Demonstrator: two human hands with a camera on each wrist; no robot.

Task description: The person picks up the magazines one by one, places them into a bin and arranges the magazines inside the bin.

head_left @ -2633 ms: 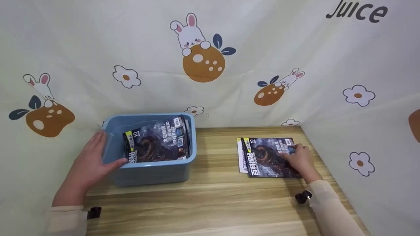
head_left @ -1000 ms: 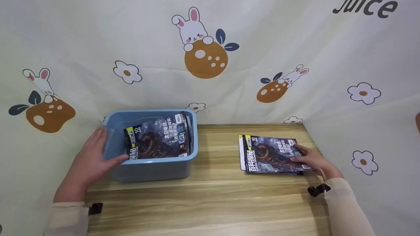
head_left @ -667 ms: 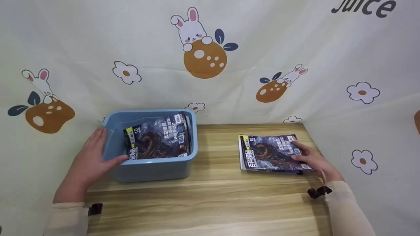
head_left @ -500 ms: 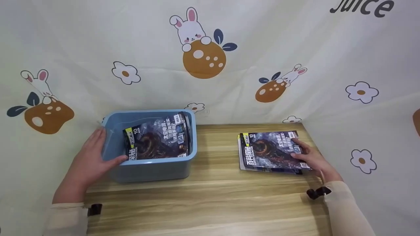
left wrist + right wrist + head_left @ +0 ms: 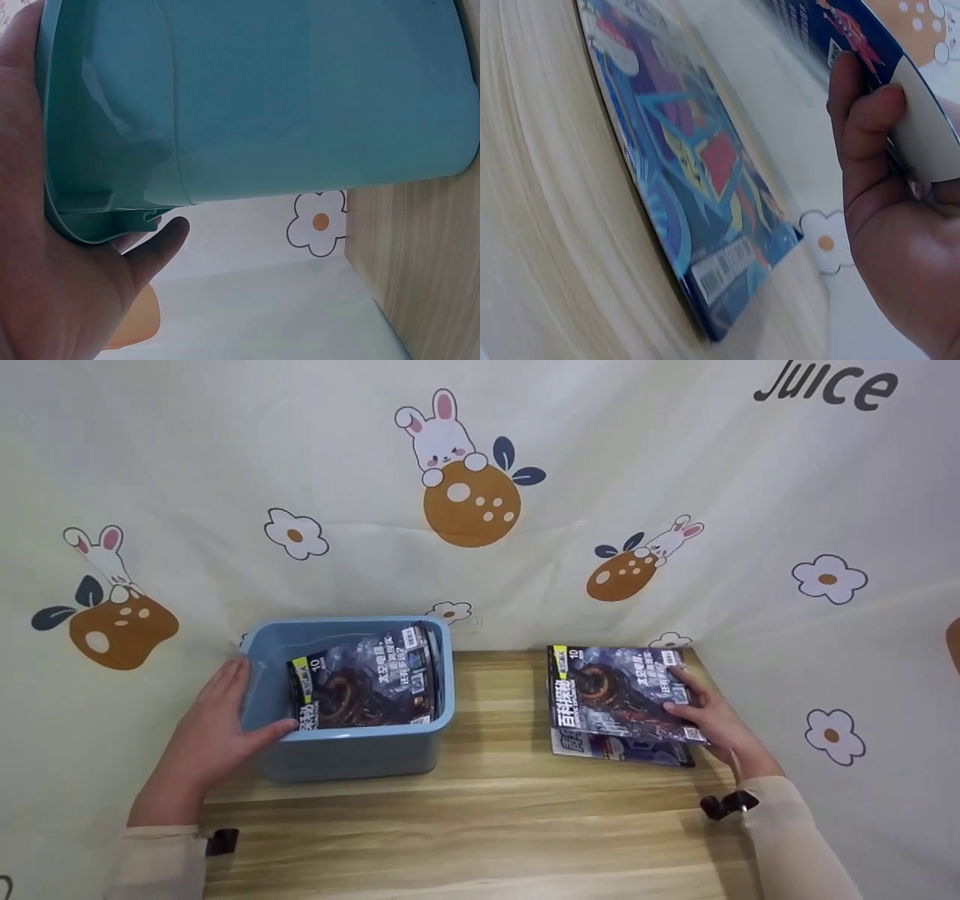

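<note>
wood tbl (image 5: 465,817) | pale cloth (image 5: 352,457) w/ bunny+orange prints (image 5: 472,506) | wht flwr prints (image 5: 844,579) | "Juice" txt (image 5: 838,386) top R

Pale yellow-brown wood grain streaks the table (image 5: 450,832), which spreads under the fingers of the left hand (image 5: 206,742) and the right hand (image 5: 721,727). Directly on it stands a blue bin (image 5: 345,757), upright, just to the right of the left fingers and touching them. Below the right fingers, and apart from them, a lower magazine (image 5: 624,749) lies flat (a barcode sits in one corner of its colourful cover).
</note>
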